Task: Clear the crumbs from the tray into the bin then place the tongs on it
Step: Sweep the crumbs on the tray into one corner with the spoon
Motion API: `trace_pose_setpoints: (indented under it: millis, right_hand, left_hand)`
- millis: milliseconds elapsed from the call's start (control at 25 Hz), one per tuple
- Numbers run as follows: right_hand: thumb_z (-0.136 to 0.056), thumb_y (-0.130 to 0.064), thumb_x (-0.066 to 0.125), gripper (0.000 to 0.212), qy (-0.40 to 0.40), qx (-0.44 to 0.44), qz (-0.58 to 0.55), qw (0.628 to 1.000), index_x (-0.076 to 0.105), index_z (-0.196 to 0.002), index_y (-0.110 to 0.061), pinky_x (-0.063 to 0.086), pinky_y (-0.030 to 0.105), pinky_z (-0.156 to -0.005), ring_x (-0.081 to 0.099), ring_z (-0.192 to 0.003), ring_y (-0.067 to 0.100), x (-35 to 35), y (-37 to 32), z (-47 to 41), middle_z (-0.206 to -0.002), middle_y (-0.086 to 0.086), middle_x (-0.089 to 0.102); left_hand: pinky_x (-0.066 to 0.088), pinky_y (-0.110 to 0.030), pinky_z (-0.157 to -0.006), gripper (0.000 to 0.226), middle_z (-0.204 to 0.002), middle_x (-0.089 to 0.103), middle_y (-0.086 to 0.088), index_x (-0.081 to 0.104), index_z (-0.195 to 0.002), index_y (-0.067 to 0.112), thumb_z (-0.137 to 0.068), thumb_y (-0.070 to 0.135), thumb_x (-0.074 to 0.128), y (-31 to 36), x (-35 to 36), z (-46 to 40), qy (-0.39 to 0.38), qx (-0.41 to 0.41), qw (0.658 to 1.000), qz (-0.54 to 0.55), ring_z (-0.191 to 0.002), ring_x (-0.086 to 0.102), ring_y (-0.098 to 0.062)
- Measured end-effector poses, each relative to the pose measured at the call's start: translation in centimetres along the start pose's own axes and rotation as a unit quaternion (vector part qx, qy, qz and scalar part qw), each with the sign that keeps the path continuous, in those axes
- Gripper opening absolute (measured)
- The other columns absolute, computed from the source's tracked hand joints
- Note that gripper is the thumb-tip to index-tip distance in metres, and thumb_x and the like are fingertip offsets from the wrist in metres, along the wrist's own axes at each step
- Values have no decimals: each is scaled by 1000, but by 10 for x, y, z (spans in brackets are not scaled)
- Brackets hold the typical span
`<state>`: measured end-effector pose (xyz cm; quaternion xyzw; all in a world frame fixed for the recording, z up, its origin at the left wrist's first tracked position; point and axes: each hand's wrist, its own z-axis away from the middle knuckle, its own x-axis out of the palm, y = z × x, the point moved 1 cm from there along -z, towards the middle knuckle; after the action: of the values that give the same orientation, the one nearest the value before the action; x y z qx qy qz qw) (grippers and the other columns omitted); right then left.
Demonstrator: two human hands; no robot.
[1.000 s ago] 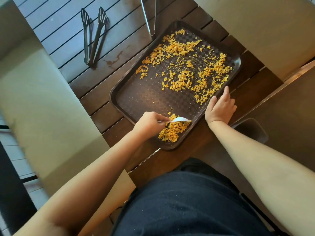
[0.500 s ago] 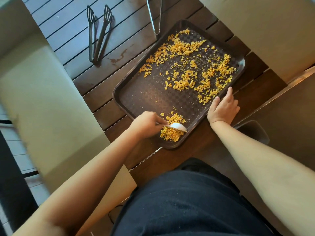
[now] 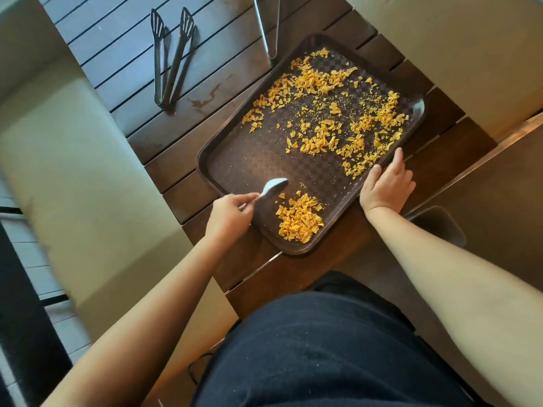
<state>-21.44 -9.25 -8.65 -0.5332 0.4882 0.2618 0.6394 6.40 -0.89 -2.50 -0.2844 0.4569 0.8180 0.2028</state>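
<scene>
The left hand (image 3: 230, 214), fingers gripping the spoon (image 3: 273, 186), has lifted it off the near pile (image 3: 299, 221); the right hand (image 3: 386, 183) steadies the tray (image 3: 235, 168), fingers loosely curled. Most crumbs (image 3: 338, 113) remain; tongs (image 3: 170, 57) lie far-left.

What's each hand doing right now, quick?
Left hand: closed on the white spoon, over the tray.
Right hand: open, fingers resting on the tray's rim, holding nothing.

The top edge cuts off the silver tongs (image 3: 269, 30). The spoon (image 3: 274, 186) looks blurry. The left hand (image 3: 230, 214) hides its handle.
</scene>
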Motion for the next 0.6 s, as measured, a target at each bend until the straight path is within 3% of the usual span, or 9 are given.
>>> trace_pose_setpoints:
  millis: [120,320,520,600]
  right_hand:
    - [-93,-34,31,54,-1,1,0,1000,29,-141,-9,34,40,-85,49,-101,32,-1,-1,1,-128,15,54]
    - [-93,-35,30,55,-2,3,0,1000,29,-141,-9,34,40,-86,49,-104,31,-1,0,0,-128,15,53]
    - [-93,-35,31,55,-3,4,-1,1000,29,-141,-9,35,41,-86,49,-103,31,-1,-1,1,-129,15,53]
    - [-94,-35,33,54,-5,4,1,1000,29,-141,-9,35,41,-87,49,-103,31,0,0,1,-128,15,53]
  left_hand:
    - [50,-23,-60,23,-86,61,10,68,-107,31,-90,23,56,9,12,8,-43,41,997,-58,-71,61,-13]
    - [51,-25,-68,25,-91,62,1,66,-114,24,-91,22,54,25,10,-10,30,50,998,-27,-79,57,-13]
    - [46,-24,-55,25,-85,57,6,66,-113,27,-92,22,53,26,17,-2,-76,78,987,-114,-67,55,-12]
    - [46,-22,-58,24,-85,59,7,67,-110,27,-91,23,54,22,15,1,-83,92,985,-118,-69,56,-10]
